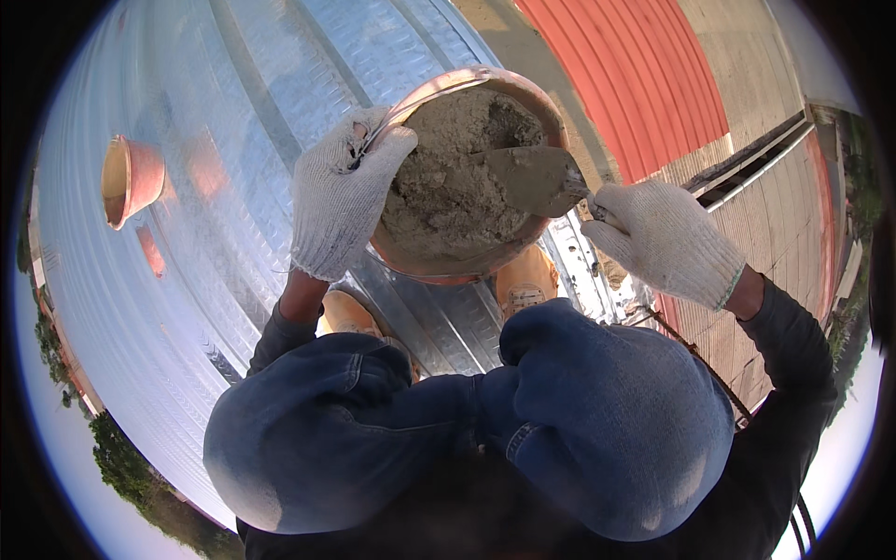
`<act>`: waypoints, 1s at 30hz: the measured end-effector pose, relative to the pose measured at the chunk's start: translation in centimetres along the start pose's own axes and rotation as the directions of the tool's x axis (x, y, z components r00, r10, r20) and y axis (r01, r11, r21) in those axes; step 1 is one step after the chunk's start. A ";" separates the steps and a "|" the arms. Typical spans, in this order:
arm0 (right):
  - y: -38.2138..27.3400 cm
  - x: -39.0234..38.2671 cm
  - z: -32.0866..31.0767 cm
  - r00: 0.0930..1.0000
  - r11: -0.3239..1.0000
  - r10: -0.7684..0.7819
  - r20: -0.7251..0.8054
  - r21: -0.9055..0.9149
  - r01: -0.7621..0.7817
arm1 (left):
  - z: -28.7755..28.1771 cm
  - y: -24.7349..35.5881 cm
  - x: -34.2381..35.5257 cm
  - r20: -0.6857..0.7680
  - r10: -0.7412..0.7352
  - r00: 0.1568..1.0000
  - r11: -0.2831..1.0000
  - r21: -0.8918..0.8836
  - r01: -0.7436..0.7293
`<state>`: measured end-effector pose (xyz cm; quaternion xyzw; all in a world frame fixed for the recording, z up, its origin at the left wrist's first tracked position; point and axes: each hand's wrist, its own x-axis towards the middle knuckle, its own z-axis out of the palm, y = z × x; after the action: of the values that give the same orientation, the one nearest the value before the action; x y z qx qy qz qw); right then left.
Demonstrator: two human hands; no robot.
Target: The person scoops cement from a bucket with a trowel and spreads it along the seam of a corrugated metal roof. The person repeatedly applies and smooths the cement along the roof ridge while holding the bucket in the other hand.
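Note:
In front of my knees is a reddish bucket (467,268) holding wet grey mortar (439,177). My left hand (343,182), in a white knit glove, is closed on the bucket's left rim, with the thumb toward the inside. My right hand (665,233), gloved alike, grips the handle of a trowel (537,179) at the bucket's right side. The trowel's blade, coated in mortar, lies over the mix and points left. What is under the bucket is hidden from me.
Ribbed shiny metal sheeting (215,121) spreads below and to the left, with a second bucket (135,180) on it. Red corrugated roofing (635,84) lies at the upper right. A thin dark rod (700,359) runs beside my right knee. My shoes (525,280) stand on the sheeting.

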<state>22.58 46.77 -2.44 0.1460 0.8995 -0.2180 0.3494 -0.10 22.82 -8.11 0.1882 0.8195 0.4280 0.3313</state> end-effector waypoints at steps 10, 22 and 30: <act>-1.3 3.2 1.4 0.966 0.883 -0.189 0.175 0.460 0.089 | 0.6 -1.3 -0.6 0.014 0.008 1.000 0.998 0.066 -0.009; 0.8 4.1 -1.0 0.925 0.797 -0.380 0.021 0.515 0.316 | -4.7 -5.7 2.7 0.068 -0.083 0.994 0.985 0.156 0.072; -0.8 5.2 -1.8 0.970 0.801 -0.175 0.168 0.598 0.041 | -5.0 -6.8 7.3 0.140 -0.038 0.989 0.999 -0.029 0.043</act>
<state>17.51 47.51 -4.59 0.1712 0.7508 -0.5205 0.3689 -8.99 20.48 -14.45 0.1957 0.7910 0.4199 0.3995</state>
